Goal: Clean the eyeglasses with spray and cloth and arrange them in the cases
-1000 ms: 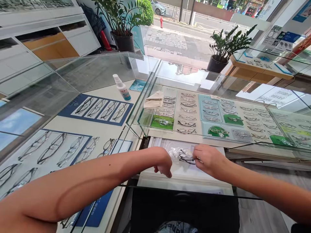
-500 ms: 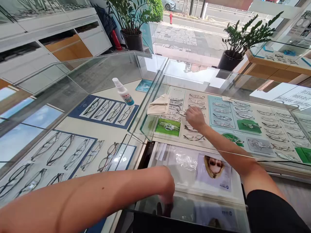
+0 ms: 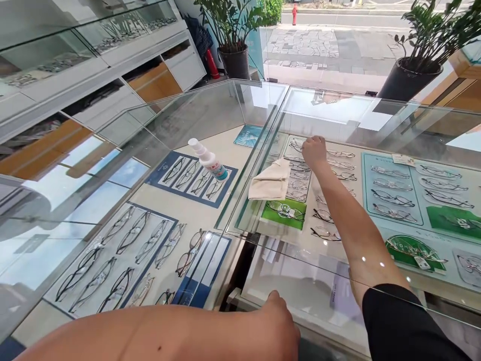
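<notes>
My right hand point(image 3: 314, 152) is inside the glass display case, with the arm seen through its top. Its fingers are curled around a pair of eyeglasses point(image 3: 296, 146), partly hidden by the hand, at the far end of a column of frames. A cream cloth point(image 3: 269, 181) lies just left of the right forearm, close to a green card point(image 3: 284, 213) with glasses on it. My left hand point(image 3: 280, 326) is low in the view, by the pulled-out white drawer point(image 3: 293, 271); its fingers are mostly hidden.
A white spray bottle point(image 3: 209, 159) stands on the left case above a blue card of frames point(image 3: 165, 170). Rows of eyeglasses point(image 3: 393, 198) lie under glass on the right. Glass edges point(image 3: 289, 90) divide the cases. A potted plant point(image 3: 409, 80) stands beyond.
My right hand has moved away from me to the far end of the column with the eyeglasses. Less of the drawer's inside shows, and the view has shifted left.
</notes>
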